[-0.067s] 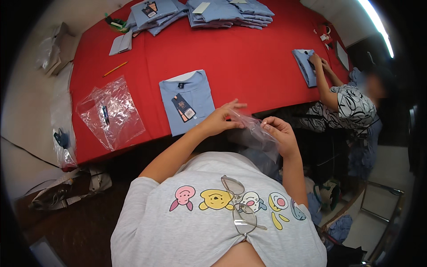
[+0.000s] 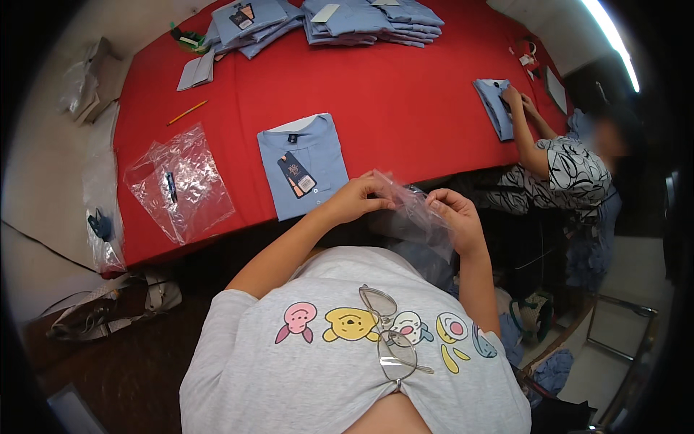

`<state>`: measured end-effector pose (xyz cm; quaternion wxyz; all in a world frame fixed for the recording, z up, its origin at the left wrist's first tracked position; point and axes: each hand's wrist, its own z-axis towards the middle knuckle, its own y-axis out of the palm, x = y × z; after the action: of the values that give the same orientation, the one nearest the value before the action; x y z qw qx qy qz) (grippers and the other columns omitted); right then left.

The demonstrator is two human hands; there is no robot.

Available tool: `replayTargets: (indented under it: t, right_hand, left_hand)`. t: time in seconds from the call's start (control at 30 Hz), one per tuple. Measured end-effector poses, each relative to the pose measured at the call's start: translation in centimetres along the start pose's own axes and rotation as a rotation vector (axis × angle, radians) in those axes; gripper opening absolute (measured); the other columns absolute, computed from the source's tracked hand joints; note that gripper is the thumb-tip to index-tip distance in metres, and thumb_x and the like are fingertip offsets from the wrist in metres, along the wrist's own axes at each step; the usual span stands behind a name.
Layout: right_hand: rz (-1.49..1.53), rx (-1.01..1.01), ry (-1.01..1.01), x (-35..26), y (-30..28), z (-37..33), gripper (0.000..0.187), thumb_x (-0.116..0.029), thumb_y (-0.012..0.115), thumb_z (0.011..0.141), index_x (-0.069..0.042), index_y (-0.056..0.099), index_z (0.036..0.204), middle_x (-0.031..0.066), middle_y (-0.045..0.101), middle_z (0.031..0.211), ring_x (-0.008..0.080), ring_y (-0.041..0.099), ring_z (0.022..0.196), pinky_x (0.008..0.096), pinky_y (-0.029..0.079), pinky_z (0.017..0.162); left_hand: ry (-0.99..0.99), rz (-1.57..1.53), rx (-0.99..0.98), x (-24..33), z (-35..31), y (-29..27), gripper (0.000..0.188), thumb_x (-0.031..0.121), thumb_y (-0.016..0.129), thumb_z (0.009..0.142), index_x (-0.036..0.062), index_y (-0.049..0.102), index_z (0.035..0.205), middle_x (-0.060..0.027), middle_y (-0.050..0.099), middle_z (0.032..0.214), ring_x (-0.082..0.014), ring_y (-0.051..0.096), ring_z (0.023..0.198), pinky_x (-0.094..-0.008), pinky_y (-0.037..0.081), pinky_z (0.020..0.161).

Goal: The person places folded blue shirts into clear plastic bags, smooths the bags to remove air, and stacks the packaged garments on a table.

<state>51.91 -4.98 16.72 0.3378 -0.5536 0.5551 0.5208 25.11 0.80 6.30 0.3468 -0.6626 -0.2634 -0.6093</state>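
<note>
Between my hands, just off the table's front edge, hangs a clear plastic bag (image 2: 419,217). My left hand (image 2: 359,198) is closed on one side of the bag, thumb and fingers pinching it. The opposite side is pinched by my right hand (image 2: 457,217). Beside my left hand a folded light-blue shirt (image 2: 329,155) lies on the table, with a dark hang tag (image 2: 296,175) on its front. The bag's lower part droops in front of my lap and looks crumpled.
The red-covered table (image 2: 405,108) bears stacked folded blue garments (image 2: 347,22) at the back. More clear bags (image 2: 195,188) lie at left with a pen (image 2: 171,186) on them, near a pencil (image 2: 187,113). At right a co-worker (image 2: 571,170) handles a folded shirt (image 2: 493,108).
The fingers of my left hand have curled in from a spread position onto the bag. The bag's upper edge has shifted slightly. My right hand stays nearly still.
</note>
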Motion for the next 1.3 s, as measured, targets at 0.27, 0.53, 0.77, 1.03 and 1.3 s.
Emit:
replayTargets:
  t: [0.27,0.53,0.77,1.03,1.3]
  right_hand:
    - [-0.221,0.224,-0.073,5.2,-4.4,-1.7,0.013,-0.009,0.069,0.103,0.001,0.075,0.110,0.0000,0.073,0.098,0.0052,0.064,0.083,0.0196,0.049,0.073]
    - [-0.224,-0.016,-0.214,3.9,-4.6,1.4,0.012,-0.008,0.067,0.105,0.000,0.073,0.112,0.0033,0.070,0.094,0.0093,0.065,0.087,0.0254,0.054,0.082]
    - [-0.069,-0.004,-0.117,4.4,0.5,4.5,0.013,-0.013,0.064,0.109,-0.004,0.073,0.114,-0.0028,0.058,0.072,0.0043,0.053,0.059,0.0213,0.045,0.056]
    - [-0.389,-0.015,-0.260,5.5,0.3,8.3,0.015,-0.014,0.068,0.106,-0.005,0.076,0.115,-0.0061,0.053,0.068,0.0011,0.044,0.057,0.0208,0.035,0.050]
    - [-0.766,-0.564,0.062,10.8,5.4,5.6,0.038,-0.018,0.090,0.083,-0.005,0.074,0.116,-0.0064,0.055,0.082,0.0027,0.046,0.069,0.0197,0.037,0.062]
  left_hand:
    - [-0.143,-0.066,-0.047,-1.2,-5.1,3.2,0.020,0.017,0.075,0.100,0.0009,0.067,0.092,-0.0060,0.078,0.094,-0.0128,0.072,0.090,-0.0296,0.056,0.086]
    - [-0.389,-0.507,0.260,-5.5,-11.8,4.4,0.022,0.006,0.082,0.092,0.0022,0.066,0.106,-0.0037,0.072,0.087,-0.0162,0.073,0.094,-0.0324,0.057,0.089]
    - [-0.442,-0.484,0.315,-4.5,-13.0,6.9,0.033,0.003,0.086,0.086,-0.0020,0.070,0.114,-0.0003,0.066,0.083,-0.0144,0.072,0.095,-0.0295,0.057,0.085]
    - [-0.556,-0.060,0.542,-7.6,-20.2,2.7,0.014,0.005,0.088,0.081,0.0008,0.083,0.093,-0.0031,0.070,0.078,-0.0099,0.063,0.072,-0.0285,0.052,0.068]
    - [-0.537,0.117,0.601,-8.3,-26.2,2.9,0.017,0.005,0.087,0.077,0.0055,0.084,0.094,-0.0044,0.063,0.077,-0.0136,0.056,0.070,-0.0318,0.048,0.067]
